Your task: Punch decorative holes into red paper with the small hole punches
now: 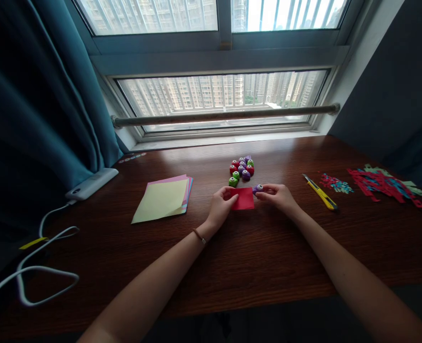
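Note:
My left hand [221, 207] pinches a small red sheet of paper [243, 199] along its left side, thumb on top. At the paper's upper right edge, my right hand [278, 197] has its fingers closed on a small purple craft punch [257, 189] with a white top. Whether the paper's edge sits inside the punch's slot I cannot tell. Just beyond the paper stands a cluster of similar red, green and purple craft punches [242, 167]; a green craft punch [233, 182] is the closest of them to my left hand.
A stack of coloured paper [161, 200] lies to the left. On the right are a yellow utility knife [321, 193], tiny punched paper bits [336, 183] and a heap of paper strips [386, 186]. A white power strip [92, 184] with its cable [46, 267] is at far left.

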A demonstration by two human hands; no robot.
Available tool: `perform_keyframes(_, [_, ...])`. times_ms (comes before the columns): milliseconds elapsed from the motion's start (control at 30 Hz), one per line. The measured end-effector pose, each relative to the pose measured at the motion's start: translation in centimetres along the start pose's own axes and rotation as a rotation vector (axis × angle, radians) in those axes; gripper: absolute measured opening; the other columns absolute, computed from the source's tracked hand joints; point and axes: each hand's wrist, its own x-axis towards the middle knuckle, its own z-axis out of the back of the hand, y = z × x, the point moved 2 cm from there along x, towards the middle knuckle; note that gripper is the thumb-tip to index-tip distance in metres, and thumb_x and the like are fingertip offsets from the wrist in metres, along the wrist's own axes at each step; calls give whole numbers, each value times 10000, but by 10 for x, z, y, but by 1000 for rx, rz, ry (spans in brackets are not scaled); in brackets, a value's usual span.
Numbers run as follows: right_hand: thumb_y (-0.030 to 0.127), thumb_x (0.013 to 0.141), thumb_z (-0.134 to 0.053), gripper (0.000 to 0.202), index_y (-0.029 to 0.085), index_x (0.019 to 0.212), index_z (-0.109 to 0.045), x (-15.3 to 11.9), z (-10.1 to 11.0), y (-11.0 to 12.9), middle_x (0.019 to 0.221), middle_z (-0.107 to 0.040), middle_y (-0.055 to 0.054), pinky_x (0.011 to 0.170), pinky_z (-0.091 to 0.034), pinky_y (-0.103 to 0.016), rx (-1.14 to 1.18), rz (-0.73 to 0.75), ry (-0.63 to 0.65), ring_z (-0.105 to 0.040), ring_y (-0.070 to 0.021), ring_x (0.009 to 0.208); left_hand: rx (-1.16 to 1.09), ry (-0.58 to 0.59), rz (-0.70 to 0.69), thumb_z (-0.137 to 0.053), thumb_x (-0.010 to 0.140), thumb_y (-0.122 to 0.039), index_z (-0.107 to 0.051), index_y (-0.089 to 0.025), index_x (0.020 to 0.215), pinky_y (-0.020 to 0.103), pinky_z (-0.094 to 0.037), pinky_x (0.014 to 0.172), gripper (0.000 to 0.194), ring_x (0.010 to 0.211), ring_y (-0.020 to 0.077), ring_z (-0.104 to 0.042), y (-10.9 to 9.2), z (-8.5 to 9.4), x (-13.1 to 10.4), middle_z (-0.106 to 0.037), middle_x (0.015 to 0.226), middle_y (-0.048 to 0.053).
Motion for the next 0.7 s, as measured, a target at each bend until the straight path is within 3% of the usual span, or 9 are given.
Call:
perform_keyframes(200, [440, 639, -695, 418, 115, 900, -665, -2, -3, 6, 799, -671, -88, 649, -517, -299, 66, -27, 21, -638, -215, 699, -15, 18, -4, -655, 684, -282, -562, -120, 926, 287, -477, 768, 306, 860, 179, -606, -3, -1, -2, -634, 927, 86])
perform_keyframes(433, [385, 614, -729, 472, 129, 995, -621, -2, -4, 1, 858, -672, -96, 747, -511, -329, 173, -53, 74, -632, -244, 826, 19, 4, -25, -641, 696, -270, -560, -115, 932, 297, -472, 786, 294, 864, 179, -605, -4, -1, -2, -630, 935, 93])
perform_keyframes(700, [314, 621, -714, 416, 129, 981, -615, 0, -5, -4, 905, -663, -103, 743, -514, -345, 26, 10, 67, -626, -251, 853, 88, 24, -63, -615, 717, -251, -563, -120, 930, 299, -474, 786, 255, 856, 174, -604, -5, -1, -2, -630, 917, 83])
